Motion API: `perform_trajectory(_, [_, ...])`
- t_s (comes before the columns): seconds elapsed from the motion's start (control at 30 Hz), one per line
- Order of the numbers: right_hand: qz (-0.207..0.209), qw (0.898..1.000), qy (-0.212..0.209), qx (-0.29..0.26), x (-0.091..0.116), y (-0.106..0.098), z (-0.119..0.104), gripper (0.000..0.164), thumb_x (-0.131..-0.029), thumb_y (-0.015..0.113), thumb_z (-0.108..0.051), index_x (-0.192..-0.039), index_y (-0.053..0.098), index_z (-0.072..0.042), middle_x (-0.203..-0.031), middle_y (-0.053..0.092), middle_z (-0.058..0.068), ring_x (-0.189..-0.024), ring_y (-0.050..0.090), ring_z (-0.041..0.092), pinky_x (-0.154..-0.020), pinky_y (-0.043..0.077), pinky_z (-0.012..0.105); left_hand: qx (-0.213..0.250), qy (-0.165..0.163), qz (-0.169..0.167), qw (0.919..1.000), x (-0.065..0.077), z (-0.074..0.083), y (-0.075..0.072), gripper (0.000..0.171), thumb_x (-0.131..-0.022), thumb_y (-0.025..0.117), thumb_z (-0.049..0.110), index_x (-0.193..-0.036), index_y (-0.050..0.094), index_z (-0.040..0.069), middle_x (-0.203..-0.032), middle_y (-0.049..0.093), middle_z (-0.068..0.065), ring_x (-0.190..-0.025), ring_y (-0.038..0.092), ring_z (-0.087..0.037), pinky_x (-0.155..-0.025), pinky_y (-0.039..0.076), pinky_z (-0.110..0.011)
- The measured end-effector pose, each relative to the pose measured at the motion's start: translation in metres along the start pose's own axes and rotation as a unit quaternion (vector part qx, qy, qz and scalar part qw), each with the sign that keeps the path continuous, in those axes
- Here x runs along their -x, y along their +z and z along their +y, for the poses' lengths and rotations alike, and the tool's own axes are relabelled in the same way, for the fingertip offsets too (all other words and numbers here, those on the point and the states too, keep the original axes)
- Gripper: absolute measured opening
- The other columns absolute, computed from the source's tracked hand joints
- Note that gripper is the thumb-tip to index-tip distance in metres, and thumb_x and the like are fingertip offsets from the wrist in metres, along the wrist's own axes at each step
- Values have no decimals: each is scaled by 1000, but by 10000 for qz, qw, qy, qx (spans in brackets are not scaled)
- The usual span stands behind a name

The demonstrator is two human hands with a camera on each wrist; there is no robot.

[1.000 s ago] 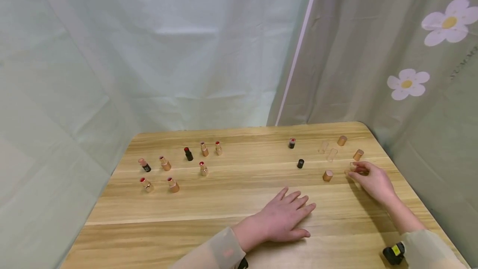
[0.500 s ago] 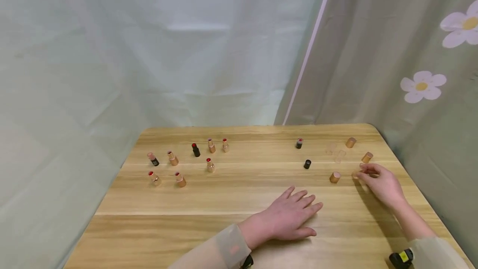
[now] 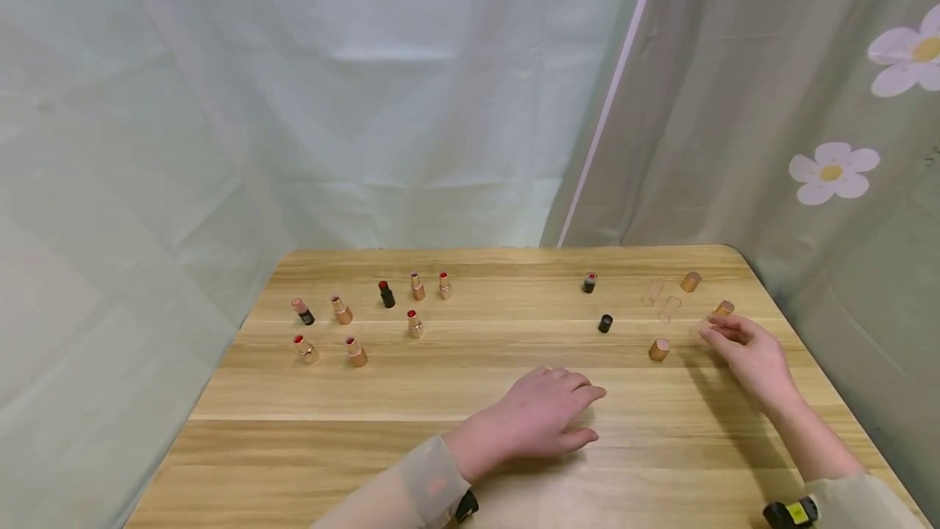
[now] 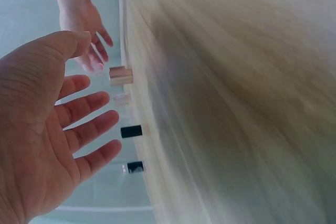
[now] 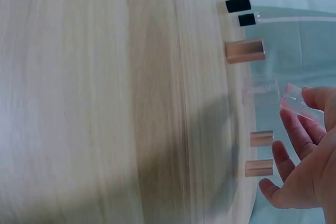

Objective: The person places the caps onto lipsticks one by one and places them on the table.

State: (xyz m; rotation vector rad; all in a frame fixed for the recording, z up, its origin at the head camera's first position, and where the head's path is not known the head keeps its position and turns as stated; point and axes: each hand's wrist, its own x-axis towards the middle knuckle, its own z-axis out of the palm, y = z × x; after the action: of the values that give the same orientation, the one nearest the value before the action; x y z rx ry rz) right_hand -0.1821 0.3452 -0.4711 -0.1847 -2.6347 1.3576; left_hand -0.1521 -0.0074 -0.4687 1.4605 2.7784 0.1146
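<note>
The right hand (image 3: 755, 359) pinches a clear plastic cap (image 5: 306, 109), the left hand (image 3: 532, 415) spreads empty fingers, and shiny gold tube-shaped lipsticks (image 3: 416, 326) left of both look not yet capped.

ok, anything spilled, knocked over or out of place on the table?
Nothing looks spilled or toppled. Slightly odd: one red-topped black piece stands at right behind the black cap, away from the lipsticks grouped at left; too small to identify.
</note>
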Motion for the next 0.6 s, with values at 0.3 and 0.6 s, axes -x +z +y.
perform_trajectory(0.3, [-192,9984,466,-274,3,1,-6,69,-95,69,-51,-140,57,0,-115,63,-10,-106,57,3,-76,45,8,297,-195,112,9993,15,-15,1,60,-102,55,54,-152,49,21,-141,57,5,-130,53,-13,-109,42,-35])
perform_trajectory(0.6, [-417,9557,972,-2746,5,8,-32,33,-96,74,-34,-117,74,-8,-116,63,-14,-119,54,5,-87,44,19,625,-533,348,9960,37,-35,6,61,-100,60,49,-152,49,18,-144,57,1,-132,53,-19,-110,42,-41])
